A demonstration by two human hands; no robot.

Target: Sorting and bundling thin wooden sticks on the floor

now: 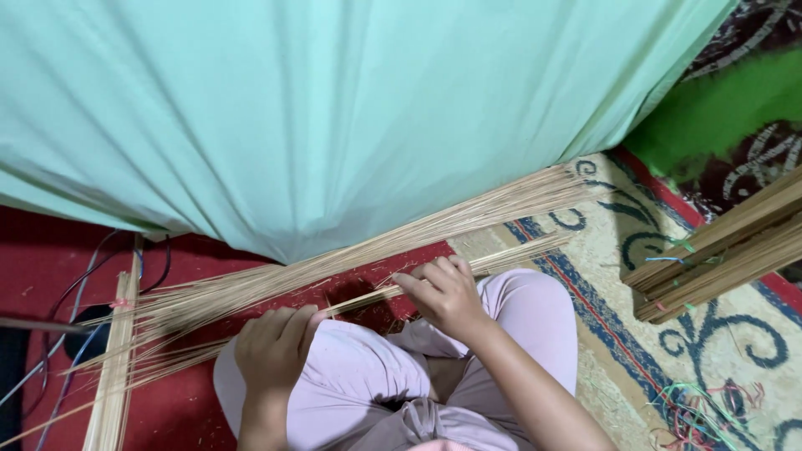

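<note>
Mint-green cloth hangs over a red mat and a patterned cream carpet where I sit in pale pink trousers. Across my knees lies a long spread of thin bamboo sticks; my left hand curls closed over a small bunch of them, and my right hand pinches a few between narrowed fingertips. Tied stick bundles rest well apart at right.

Soft, even indoor light, moderately bright; no glare. Mint cloth brightest, gentle fold shading. Red mat at left dim, dark corner lower left. Faint shadow under thin sticks. Slight motion softness on right hand; green patch upper right blurred.
</note>
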